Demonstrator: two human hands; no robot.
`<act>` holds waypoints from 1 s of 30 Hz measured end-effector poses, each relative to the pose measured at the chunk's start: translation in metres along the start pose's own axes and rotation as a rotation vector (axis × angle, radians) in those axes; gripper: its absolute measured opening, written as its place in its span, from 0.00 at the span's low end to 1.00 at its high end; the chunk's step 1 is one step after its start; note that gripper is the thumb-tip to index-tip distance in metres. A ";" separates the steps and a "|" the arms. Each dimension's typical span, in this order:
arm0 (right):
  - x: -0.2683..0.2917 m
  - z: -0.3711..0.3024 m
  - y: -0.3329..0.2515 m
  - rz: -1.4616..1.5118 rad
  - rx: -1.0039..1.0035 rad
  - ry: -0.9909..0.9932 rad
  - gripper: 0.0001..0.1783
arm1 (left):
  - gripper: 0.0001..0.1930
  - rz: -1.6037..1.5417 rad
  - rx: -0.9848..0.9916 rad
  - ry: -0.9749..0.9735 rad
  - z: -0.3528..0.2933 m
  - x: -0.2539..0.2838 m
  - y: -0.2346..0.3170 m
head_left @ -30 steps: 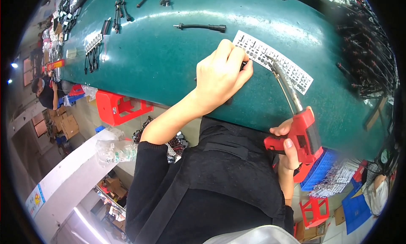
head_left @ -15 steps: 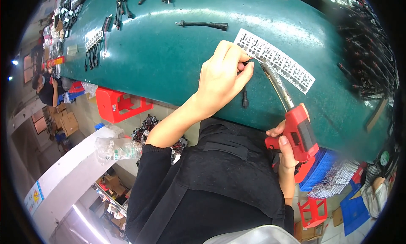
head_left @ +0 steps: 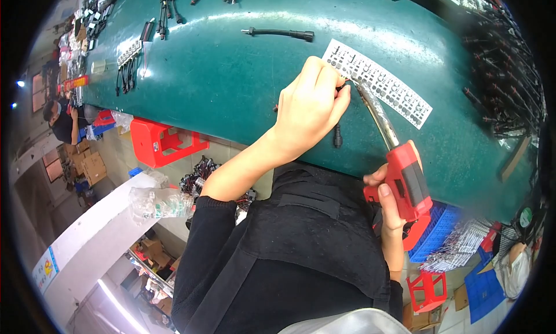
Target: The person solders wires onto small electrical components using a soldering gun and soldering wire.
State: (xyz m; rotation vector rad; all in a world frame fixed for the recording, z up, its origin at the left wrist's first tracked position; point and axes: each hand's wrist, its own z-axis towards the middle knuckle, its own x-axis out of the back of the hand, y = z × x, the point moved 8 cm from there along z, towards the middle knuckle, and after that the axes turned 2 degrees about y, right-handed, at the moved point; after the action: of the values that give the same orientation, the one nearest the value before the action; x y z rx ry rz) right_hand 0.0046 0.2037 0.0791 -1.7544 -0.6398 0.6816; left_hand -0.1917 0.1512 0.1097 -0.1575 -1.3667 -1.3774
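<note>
My left hand (head_left: 310, 105) is closed in a pinch on a short black cable (head_left: 337, 138), whose connector end hangs below the fingers over the green table. The fingers hide most of the cable. A red-handled soldering gun (head_left: 410, 180) is gripped in my right hand (head_left: 391, 203), thumb on its near side. Its long metal barrel slants up and left, bringing the tip right beside my left fingertips. Whether the tip touches the cable I cannot tell. Just beyond the tip lies a white perforated circuit-board panel (head_left: 399, 96) with rows of dark spots.
Another black cable (head_left: 281, 33) lies on the green table (head_left: 220, 73) ahead. More cables hang from a small board (head_left: 128, 55) at the left. A large pile of black cables (head_left: 504, 73) fills the right end. Red stools (head_left: 152, 143) and a blue crate (head_left: 435, 232) stand below.
My left hand has shifted slightly to the right with the cable. The soldering gun has moved a little left, so its tip is closer to the left fingertips.
</note>
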 end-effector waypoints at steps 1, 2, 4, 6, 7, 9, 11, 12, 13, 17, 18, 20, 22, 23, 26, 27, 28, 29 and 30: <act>0.000 0.000 -0.004 0.007 0.093 0.011 0.40 | 0.07 0.024 -0.029 0.008 0.000 0.001 0.002; -0.001 -0.001 -0.005 0.006 0.094 0.010 0.40 | 0.07 0.024 -0.028 0.010 0.000 0.001 0.002; -0.001 -0.001 -0.002 0.082 0.015 0.038 0.40 | 0.07 0.036 -0.040 0.013 0.000 0.001 0.002; -0.002 -0.002 -0.003 0.067 -0.002 0.036 0.40 | 0.07 0.038 -0.042 0.014 -0.001 0.001 0.002; -0.002 -0.002 -0.003 0.053 -0.018 0.034 0.40 | 0.07 0.039 -0.045 0.014 -0.001 0.001 0.002; 0.000 -0.003 -0.002 0.016 -0.059 0.030 0.40 | 0.08 0.040 -0.046 0.016 0.000 0.001 0.003; 0.001 -0.003 0.001 -0.021 -0.099 0.026 0.40 | 0.08 0.042 -0.047 0.019 0.000 0.002 0.004; 0.001 -0.003 0.000 -0.032 -0.076 0.019 0.40 | 0.08 0.047 -0.047 0.016 0.000 0.002 0.004; 0.000 -0.003 -0.001 -0.044 -0.052 0.012 0.39 | 0.08 0.052 -0.048 0.012 0.000 0.002 0.005; 0.002 -0.002 -0.008 0.158 0.039 0.102 0.43 | 0.08 0.039 -0.038 0.006 0.001 0.001 0.004; 0.005 -0.001 -0.015 0.146 0.062 0.157 0.43 | 0.08 0.046 -0.036 0.003 0.001 0.001 0.004; 0.013 0.004 -0.026 0.172 0.173 0.205 0.44 | 0.08 0.053 -0.036 0.002 0.001 0.001 0.004; 0.023 0.014 -0.034 0.302 0.271 0.163 0.43 | 0.08 0.060 -0.038 0.015 0.001 0.003 0.004; 0.027 0.020 -0.036 0.410 0.307 0.145 0.43 | 0.08 0.058 -0.042 0.015 0.001 0.003 0.004; 0.040 0.036 -0.029 0.669 0.312 0.123 0.40 | 0.07 0.059 -0.027 0.005 0.001 0.003 0.004; 0.043 0.042 -0.025 0.735 0.322 0.126 0.39 | 0.07 0.062 -0.023 0.001 0.001 0.002 0.004; 0.045 0.046 -0.022 0.762 0.315 0.140 0.38 | 0.07 0.064 -0.019 -0.003 0.001 0.002 0.004; 0.044 0.050 -0.021 0.764 0.318 0.140 0.38 | 0.07 0.065 -0.022 -0.003 0.001 0.002 0.004; 0.043 0.054 -0.017 0.803 0.292 0.140 0.38 | 0.07 0.064 -0.020 -0.003 0.001 0.002 0.004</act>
State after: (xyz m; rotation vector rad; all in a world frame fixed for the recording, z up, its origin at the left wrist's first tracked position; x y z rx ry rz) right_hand -0.0060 0.2739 0.0773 -1.7333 0.2911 1.1117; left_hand -0.1902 0.1525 0.1137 -0.2149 -1.3401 -1.3386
